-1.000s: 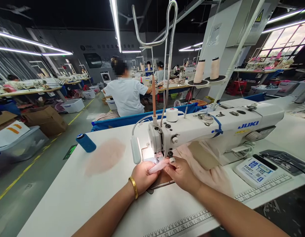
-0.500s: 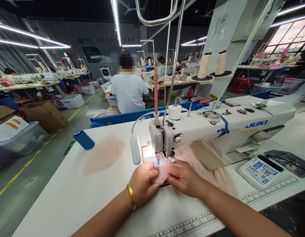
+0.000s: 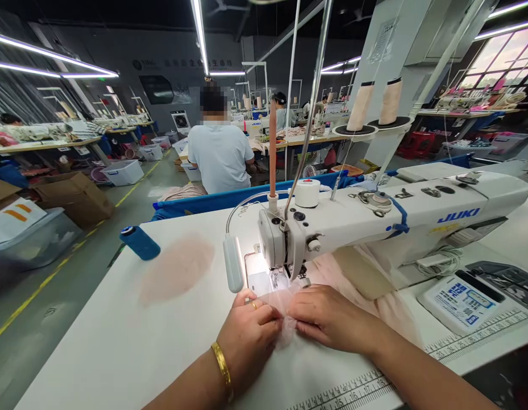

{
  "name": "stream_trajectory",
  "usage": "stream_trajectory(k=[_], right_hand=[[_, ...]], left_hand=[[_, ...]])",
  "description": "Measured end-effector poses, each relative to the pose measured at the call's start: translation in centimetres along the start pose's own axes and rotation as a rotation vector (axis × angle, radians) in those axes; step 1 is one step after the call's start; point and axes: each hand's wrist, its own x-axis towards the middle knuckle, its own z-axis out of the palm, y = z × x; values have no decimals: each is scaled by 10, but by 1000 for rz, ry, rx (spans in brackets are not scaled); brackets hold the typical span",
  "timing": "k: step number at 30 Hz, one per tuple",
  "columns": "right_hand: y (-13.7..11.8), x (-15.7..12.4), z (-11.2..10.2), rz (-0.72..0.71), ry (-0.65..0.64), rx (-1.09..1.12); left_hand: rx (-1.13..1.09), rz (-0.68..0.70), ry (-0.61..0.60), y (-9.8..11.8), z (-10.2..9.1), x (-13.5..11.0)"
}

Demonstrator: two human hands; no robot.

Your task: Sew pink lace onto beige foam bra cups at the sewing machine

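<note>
Running along the near edge of the table (image 3: 97,356) toward the right, a printed ruler (image 3: 349,393) passes beneath your right forearm. Beyond it, your left hand (image 3: 249,333) and right hand (image 3: 328,319) face each other across a sheer cloth (image 3: 285,337) in the narrow gap between them. Both hands look closed to a pinch on it, though your left thumb's contact is hidden. What shows of the cloth runs near to far, bunched at its near end, its far end close to the needle end of the sewing machine (image 3: 271,234); your right hand seems slightly nearer there. Beyond your right hand lies loose pink fabric (image 3: 332,274); left of the machine, well apart from your grip, a flat pink piece (image 3: 178,267) lies just beside a blue spool (image 3: 141,243).
</note>
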Motion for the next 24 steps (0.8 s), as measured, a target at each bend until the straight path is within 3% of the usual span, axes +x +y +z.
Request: stream_trajectory(k=[18,24], right_hand=[[7,8,12,131,57,-64],[5,12,29,109,277,45]], left_hand=[[-2,-41,12,-26,9,8],[-231,-275,-81,-35,14,9]])
